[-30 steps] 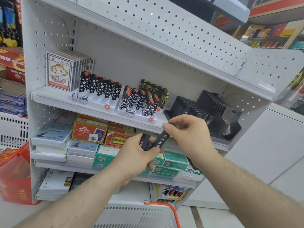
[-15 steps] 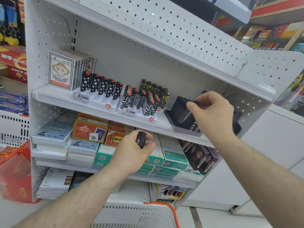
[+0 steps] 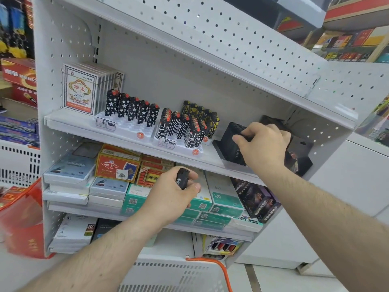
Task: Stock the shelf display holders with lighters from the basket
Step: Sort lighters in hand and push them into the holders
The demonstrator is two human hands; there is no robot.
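Note:
My left hand grips a black lighter in front of the lower shelf. My right hand reaches onto the upper shelf and its fingers curl over the top of the black display holder, filled with black lighters; whether it still pinches a lighter is hidden. Left of it stand a white holder with star-patterned lighters and another with circuit-patterned lighters. The white basket with an orange handle sits at the bottom edge.
A second black holder stands behind my right hand. Playing card packs stand at the shelf's left end. Boxed goods fill the lower shelves. A red bag hangs at the left, and a perforated side panel closes the right.
My right hand took one lighter from my left hand and carried it up to the black holder, where it now rests on top. My left hand stayed low, holding one lighter.

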